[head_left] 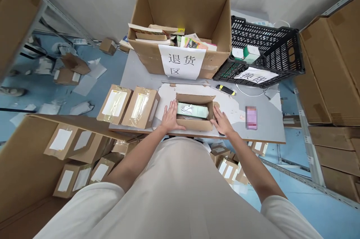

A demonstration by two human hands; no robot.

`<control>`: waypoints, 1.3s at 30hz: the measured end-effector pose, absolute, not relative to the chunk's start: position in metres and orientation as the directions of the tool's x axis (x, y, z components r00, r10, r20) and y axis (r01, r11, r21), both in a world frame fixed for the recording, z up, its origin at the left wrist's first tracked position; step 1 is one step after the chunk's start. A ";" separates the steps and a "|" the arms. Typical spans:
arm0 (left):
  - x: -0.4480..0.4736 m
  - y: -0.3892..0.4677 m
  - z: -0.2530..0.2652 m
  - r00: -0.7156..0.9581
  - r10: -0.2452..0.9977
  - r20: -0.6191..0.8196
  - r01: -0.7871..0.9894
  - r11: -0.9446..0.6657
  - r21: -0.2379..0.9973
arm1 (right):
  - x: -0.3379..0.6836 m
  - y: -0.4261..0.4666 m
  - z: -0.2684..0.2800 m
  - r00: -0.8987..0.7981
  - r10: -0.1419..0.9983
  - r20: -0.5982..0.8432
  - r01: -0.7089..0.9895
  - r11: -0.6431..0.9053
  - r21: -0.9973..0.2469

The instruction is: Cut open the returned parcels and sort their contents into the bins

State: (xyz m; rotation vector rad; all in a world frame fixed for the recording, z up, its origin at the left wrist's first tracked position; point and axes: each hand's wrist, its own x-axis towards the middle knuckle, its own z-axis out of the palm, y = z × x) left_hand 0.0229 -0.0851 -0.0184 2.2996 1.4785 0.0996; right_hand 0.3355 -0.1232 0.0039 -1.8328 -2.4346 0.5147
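Note:
In front of me on the table stands a small cardboard box (194, 124) with its top uncovered. Inside it lies a pale green carton (200, 111) with a torn whitish patch on top. My left hand (170, 117) rests against the box's left side, fingers stretched out and thumb along the near edge. Against the right side lies my right hand (221, 120), its fingers extended too. Neither hand grips anything. A small dark object, partly hidden, lies beneath the right hand. Two taped cardboard parcels (140, 107) with white labels sit left of my left hand.
A large carton (180, 57) of books stands at the back, beside a black plastic crate (264, 51) holding small green-white boxes. A yellow-black utility knife (225, 89) and a pink, blurred object (251, 117) lie on the table (270, 126). Parcels fill a big box (25, 145) at lower left.

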 end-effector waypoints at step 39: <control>0.034 -0.073 -0.012 0.341 0.923 -0.176 0.889 -0.256 0.380 | 0.277 -0.045 0.047 -0.491 0.863 -0.120 0.864 0.465 -0.191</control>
